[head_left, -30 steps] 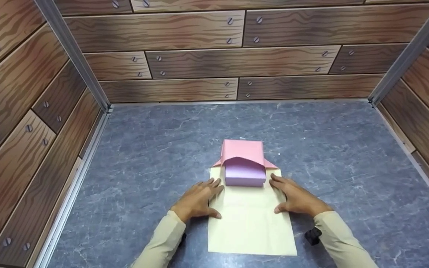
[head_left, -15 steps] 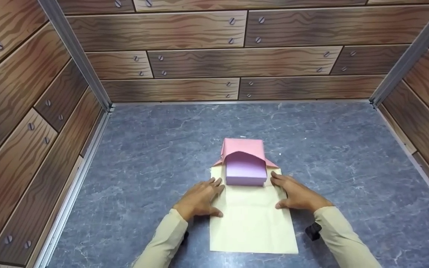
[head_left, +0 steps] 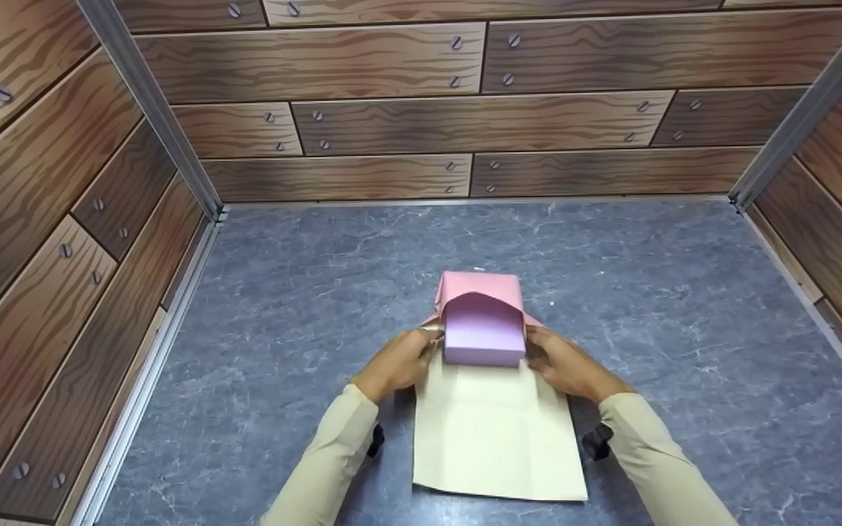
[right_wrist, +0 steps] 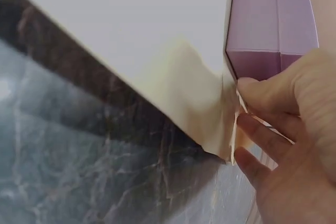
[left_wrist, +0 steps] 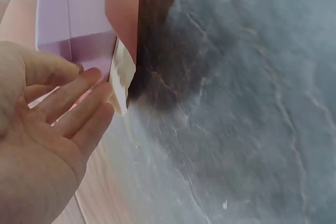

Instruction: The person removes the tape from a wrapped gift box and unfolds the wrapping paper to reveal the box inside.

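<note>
A lilac box (head_left: 485, 353) with a pink, curved-edge cover (head_left: 479, 285) sits on a cream sheet of paper (head_left: 494, 438). At the box's left side, my left hand (head_left: 400, 361) has its thumb and fingertips on the sheet's margin, which bends upward there in the left wrist view. On the right side, my right hand (head_left: 571, 363) pinches the other margin beside the box's corner. Its thumb lies close to the lilac wall in the right wrist view, and the paper (right_wrist: 194, 87) bulges there. Fingertips are partly hidden in the head view.
The grey marbled tabletop (head_left: 304, 292) surrounds the sheet. Wood-patterned panels (head_left: 384, 66) enclose the back and both sides, with metal strips at the corners. Pink points stick out at both sides of the box. A small white scrap (head_left: 552, 303) lies right of it.
Both hands have moved forward and inward from lying spread on the sheet to the box's sides. Their fingers now bend around the margins, and the sheet's front edge has shifted slightly.
</note>
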